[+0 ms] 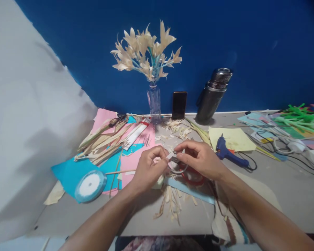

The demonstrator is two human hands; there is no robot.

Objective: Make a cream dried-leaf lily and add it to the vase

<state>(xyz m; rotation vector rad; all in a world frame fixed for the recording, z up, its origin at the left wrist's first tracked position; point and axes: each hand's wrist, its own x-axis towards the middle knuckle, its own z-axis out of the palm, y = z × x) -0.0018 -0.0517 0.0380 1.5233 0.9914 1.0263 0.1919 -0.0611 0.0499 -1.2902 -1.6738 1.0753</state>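
Over the middle of the table, my left hand [153,162] pinches a small white end piece of a white looped cord [178,171]. My right hand [199,157] is closed at the other side of the loop, thumb and fingers together by a small dark flat piece [175,159]. Whether that dark piece belongs to the cord is hard to make out. The loop hangs just below the fingertips. Beneath my right hand lie red-handled scissors [195,179], partly hidden. Shredded dry husk strips [171,200] and a light blue paper strip [189,191] lie below the hands.
A clear bottle [154,101] holds pale husk flowers [146,48]. Behind stand a phone [179,105] and a dark flask [213,97]. A blue glue gun [230,153] lies right, near cables [282,144] and green pipe cleaners [298,118]. Left are a ribbon roll [90,185] and dry husks [104,141].
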